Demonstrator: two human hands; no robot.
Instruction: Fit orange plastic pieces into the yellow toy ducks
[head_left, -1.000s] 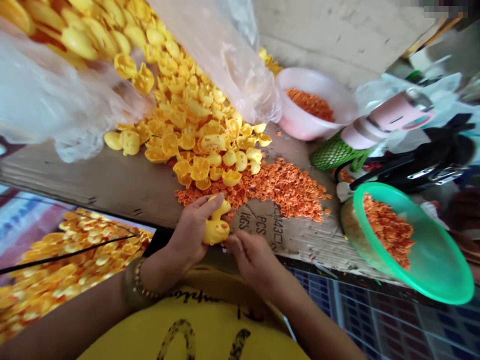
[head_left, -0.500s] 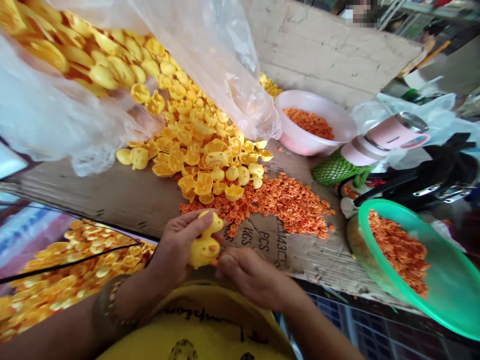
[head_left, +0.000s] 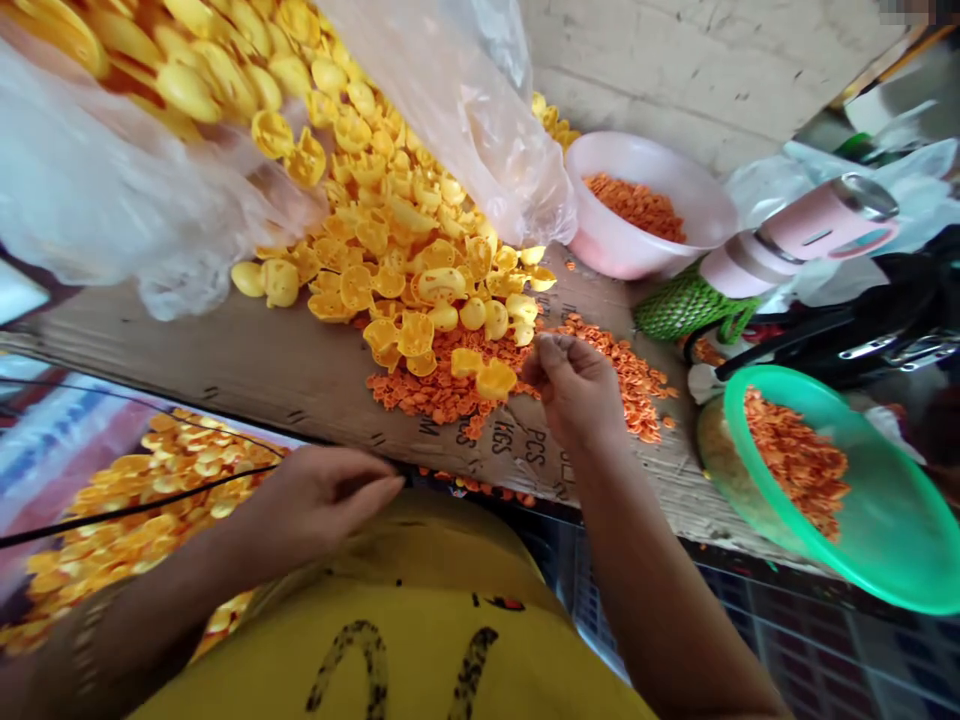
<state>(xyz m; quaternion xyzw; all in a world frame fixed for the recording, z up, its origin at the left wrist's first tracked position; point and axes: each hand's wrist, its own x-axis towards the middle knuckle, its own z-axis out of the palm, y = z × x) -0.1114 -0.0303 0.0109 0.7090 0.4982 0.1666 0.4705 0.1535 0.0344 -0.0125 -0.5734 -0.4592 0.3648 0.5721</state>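
My left hand [head_left: 326, 500] hovers at the near edge of the cardboard-covered table [head_left: 259, 385], its fingers loosely bent and the thumb apart, with nothing visible in it. Reaching over the pile of small orange plastic pieces [head_left: 424, 400], my right hand [head_left: 577, 385] has thumb and forefinger pinched together. Whatever is between its fingertips is too small or hidden to make out. Just left of those fingertips lies a yellow shell piece [head_left: 496, 380], hollow and open. Beyond is a heap of yellow plastic duck halves [head_left: 390, 235], some cup-shaped, some rounded.
Clear plastic bags [head_left: 502, 150] flank the heap. A pink bowl [head_left: 589, 235] and a green basin [head_left: 900, 500] hold orange pieces. Between them stands a pink tumbler [head_left: 814, 220] in a green net, beside a black bag [head_left: 892, 310]. More yellow pieces [head_left: 112, 520] lie below left.
The yellow duck parts have left my left hand and are not seen in it now. My right hand has moved forward and right to the orange pile. The view has shifted slightly.
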